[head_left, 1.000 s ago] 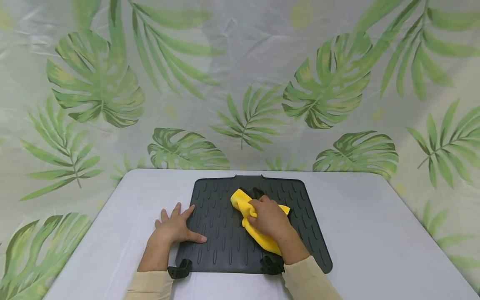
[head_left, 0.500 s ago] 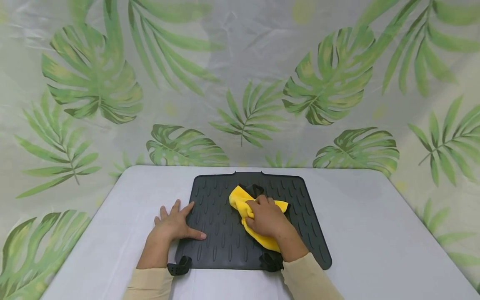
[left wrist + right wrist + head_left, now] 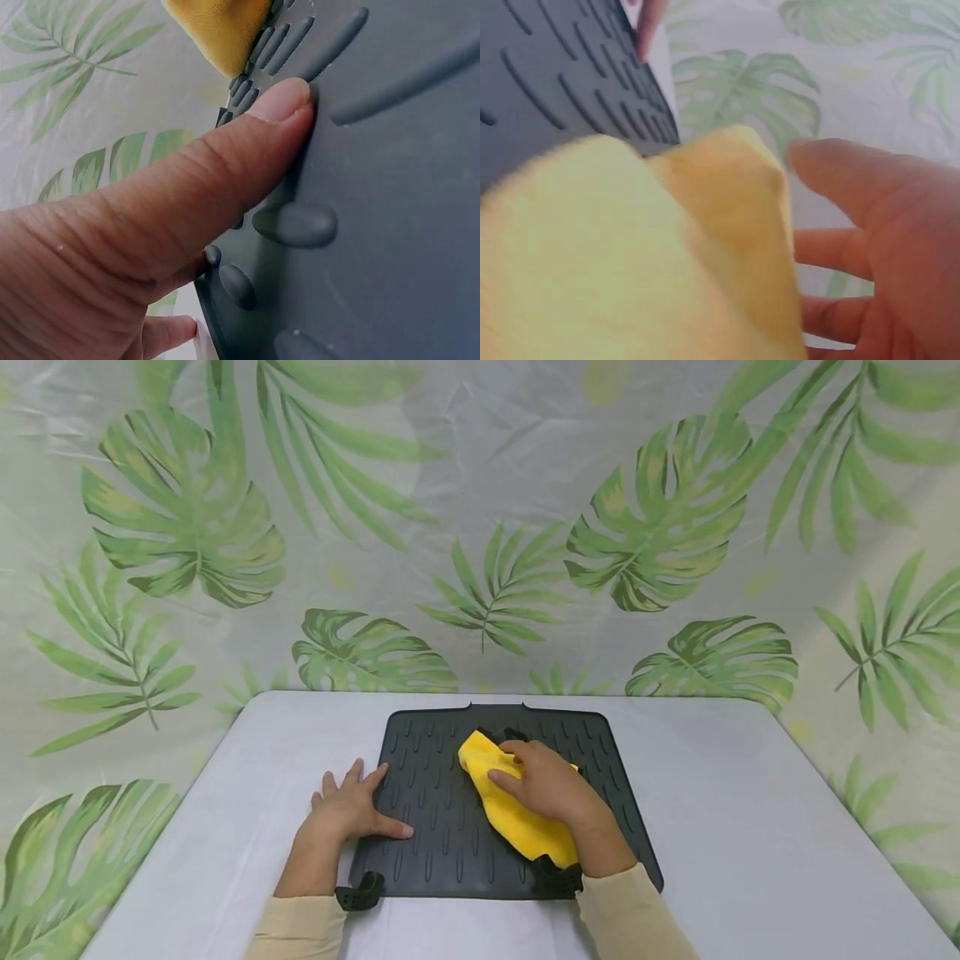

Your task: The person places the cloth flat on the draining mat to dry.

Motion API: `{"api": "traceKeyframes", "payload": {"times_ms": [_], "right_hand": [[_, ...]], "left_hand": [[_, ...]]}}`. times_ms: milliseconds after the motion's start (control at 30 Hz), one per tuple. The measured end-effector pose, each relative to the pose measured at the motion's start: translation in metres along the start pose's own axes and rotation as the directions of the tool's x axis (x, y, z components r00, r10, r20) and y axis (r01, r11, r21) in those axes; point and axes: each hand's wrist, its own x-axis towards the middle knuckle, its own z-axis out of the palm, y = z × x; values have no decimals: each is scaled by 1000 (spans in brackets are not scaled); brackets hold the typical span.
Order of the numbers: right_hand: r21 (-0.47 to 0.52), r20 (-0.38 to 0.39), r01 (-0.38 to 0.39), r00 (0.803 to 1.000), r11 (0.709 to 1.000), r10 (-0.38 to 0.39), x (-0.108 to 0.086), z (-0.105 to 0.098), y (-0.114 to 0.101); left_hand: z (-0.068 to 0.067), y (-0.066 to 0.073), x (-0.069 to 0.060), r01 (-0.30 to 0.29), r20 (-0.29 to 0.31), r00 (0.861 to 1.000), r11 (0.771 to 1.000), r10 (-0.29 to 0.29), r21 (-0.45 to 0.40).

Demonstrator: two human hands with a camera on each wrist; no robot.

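Observation:
A black rubber mat (image 3: pixel 442 852) with raised oblong ribs lies on the white table. My left hand (image 3: pixel 345 814) rests spread at its left edge; the thumb (image 3: pixel 281 101) lies on the ribbed surface, and other fingers reach past the edge. On the right half of the mat lies a yellow cloth (image 3: pixel 517 818), creased and folded. Over the cloth is my right hand (image 3: pixel 551 781), its thumb lifted apart from the fingers. In the right wrist view the cloth (image 3: pixel 592 247) hides the fingertips, and the thumb tip is close to its edge.
Just beyond the yellow cloth is a small black thing (image 3: pixel 510 735), mostly hidden, its kind unclear. The white table (image 3: pixel 735 818) extends on both sides of the mat. A leaf-patterned sheet (image 3: pixel 495 485) hangs behind the table's far edge.
My right hand has loosened from the bunched cloth, its thumb now spread. The cloth lies flatter toward the near side. My left hand and the mat stay in place.

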Motion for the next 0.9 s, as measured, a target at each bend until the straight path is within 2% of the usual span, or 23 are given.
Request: {"api": "traceKeyframes", "payload": {"times_ms": [133,300,400,500,600,700,900], "right_hand": [[49,-21,-23,999,999,24,-2,-13,5],[43,-29,-40,999,998,41,-5,-29,20],[26,-27,-62,998,998,63,-7,-38,30],[10,-28,-90,996,996,90,-9,-45,42],[2,-22,-128,992,992,128,-12,-51,51],[2,-1,-169,986,986,169,-15,-55,57],[-33,34,-219,975,975,220,-18,-58,65]], "left_hand": [[-1,1,-1,2,-2,1000,1000,-2,-2],[-2,2,-2,-3,1,1000,1000,3,0],[-3,5,-2,-29,-21,999,1000,29,5],[-3,11,-2,-82,-73,994,997,83,10],[-3,22,-4,-154,-132,980,988,150,-16],[-2,34,-7,-232,-180,959,971,220,-50],[4,58,-16,-342,-246,918,935,311,-94]]}}
